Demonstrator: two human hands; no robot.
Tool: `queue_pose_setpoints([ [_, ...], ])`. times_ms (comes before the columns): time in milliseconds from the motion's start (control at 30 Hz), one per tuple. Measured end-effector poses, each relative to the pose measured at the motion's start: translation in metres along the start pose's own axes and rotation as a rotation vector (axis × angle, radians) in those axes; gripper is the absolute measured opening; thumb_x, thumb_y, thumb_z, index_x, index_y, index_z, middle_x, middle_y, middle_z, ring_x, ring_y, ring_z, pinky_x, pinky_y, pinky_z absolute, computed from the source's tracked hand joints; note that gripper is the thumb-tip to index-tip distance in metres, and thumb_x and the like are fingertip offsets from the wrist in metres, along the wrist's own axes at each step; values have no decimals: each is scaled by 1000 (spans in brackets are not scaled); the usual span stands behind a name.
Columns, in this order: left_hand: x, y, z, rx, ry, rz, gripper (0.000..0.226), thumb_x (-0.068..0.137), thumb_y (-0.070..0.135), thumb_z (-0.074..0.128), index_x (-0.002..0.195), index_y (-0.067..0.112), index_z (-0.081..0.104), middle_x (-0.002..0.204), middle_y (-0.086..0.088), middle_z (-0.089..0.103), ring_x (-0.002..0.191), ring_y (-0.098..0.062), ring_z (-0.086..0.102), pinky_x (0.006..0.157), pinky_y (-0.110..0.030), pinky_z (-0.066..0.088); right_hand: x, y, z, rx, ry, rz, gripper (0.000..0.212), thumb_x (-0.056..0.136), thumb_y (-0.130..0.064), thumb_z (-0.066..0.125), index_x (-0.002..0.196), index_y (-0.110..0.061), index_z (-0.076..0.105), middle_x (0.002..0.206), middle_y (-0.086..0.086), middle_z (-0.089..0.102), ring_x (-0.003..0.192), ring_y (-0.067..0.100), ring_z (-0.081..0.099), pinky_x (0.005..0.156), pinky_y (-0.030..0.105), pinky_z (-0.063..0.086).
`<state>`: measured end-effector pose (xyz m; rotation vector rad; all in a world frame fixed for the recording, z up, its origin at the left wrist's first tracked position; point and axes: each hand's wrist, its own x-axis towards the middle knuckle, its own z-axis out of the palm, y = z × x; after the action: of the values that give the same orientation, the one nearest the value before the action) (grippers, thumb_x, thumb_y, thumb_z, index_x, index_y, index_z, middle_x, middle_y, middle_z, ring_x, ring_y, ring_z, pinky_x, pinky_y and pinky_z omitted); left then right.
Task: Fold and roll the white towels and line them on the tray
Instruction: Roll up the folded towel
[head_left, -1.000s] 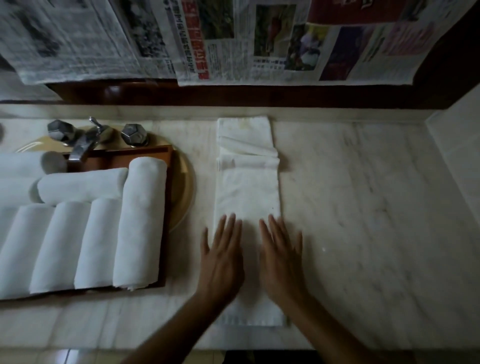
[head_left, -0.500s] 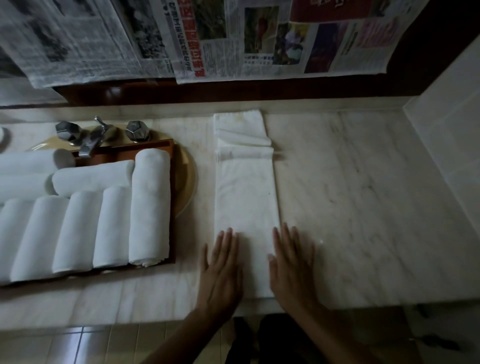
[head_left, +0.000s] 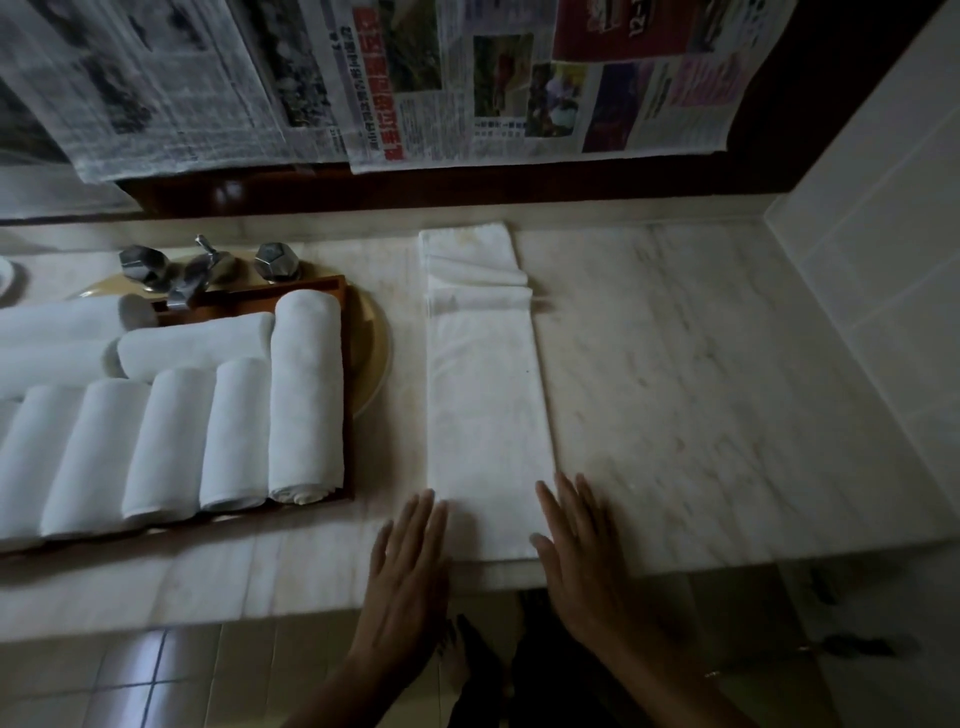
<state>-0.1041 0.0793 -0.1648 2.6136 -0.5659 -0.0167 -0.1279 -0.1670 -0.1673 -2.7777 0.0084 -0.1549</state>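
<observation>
Head view: my left hand (head_left: 405, 582) and right hand (head_left: 576, 551) lie flat and apart, fingers straight, flanking the near end of the folded towel (head_left: 488, 415) on the tabletop (head_left: 701, 415). It looks soft, light and limp, so I would pinch both near corners to start the roll.

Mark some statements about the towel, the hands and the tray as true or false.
1. The towel lies flat on the counter, not yet rolled. True.
2. Both hands grip the towel. False: the left hand and right hand lie flat, fingers straight, at either side of its near end.
3. The tray holds rolls. True.
4. The tray sits right of the towel. False: it sits to its left.
5. Newspaper hangs behind the counter. True.
</observation>
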Motion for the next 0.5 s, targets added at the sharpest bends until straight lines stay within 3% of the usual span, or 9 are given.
queue_pose_setpoints([
  [67, -13, 1, 6, 12, -60, 138, 56, 94, 24, 46, 148, 15, 50, 157, -5, 44, 147, -28, 38, 117, -41, 28, -19, -4, 7, -10, -25, -183, 53, 100, -35, 50, 151, -19, 47, 162, 5, 38, 152, 27, 30, 115, 53, 32],
  [133, -18, -4, 6, 11, -87, 238, 51, 90, 24, 51, 140, 16, 59, 145, -3, 54, 137, -26, 48, 114, -35, 33, -34, 1, 12, -56, -65, -301, 56, 94, -30, 59, 148, -17, 51, 160, 5, 41, 150, 26, 35, 113, 49, 35],
  [200, -14, -6, 0, -11, -105, 285, 43, 91, 24, 54, 132, 19, 64, 137, 1, 57, 130, -22, 52, 109, -30, 38, -37, 10, 14, -32, -65, -302, 54, 94, -21, 60, 147, -17, 54, 158, 3, 43, 148, 25, 37, 115, 44, 34],
  [300, -8, -5, -10, -24, -150, 331, 30, 91, 19, 59, 121, 24, 64, 122, 6, 58, 108, -18, 58, 91, -25, 43, -34, 16, 11, 22, -14, -268, 39, 95, -18, 51, 131, -18, 66, 145, 2, 56, 136, 23, 51, 107, 41, 45],
  [400, -8, -5, -16, -25, -193, 328, 38, 87, 10, 66, 122, 26, 64, 116, 10, 58, 100, -13, 54, 85, -23, 44, -33, 21, 7, 60, 43, -296, 30, 92, -20, 53, 114, -18, 73, 128, 1, 63, 119, 21, 61, 94, 39, 55],
  [500, -9, -4, -19, -33, -203, 326, 34, 86, 9, 71, 113, 29, 66, 107, 13, 61, 95, -10, 55, 81, -23, 45, -32, 30, 2, 127, 76, -321, 23, 90, -16, 57, 105, -17, 75, 112, -1, 65, 104, 19, 64, 86, 33, 55],
])
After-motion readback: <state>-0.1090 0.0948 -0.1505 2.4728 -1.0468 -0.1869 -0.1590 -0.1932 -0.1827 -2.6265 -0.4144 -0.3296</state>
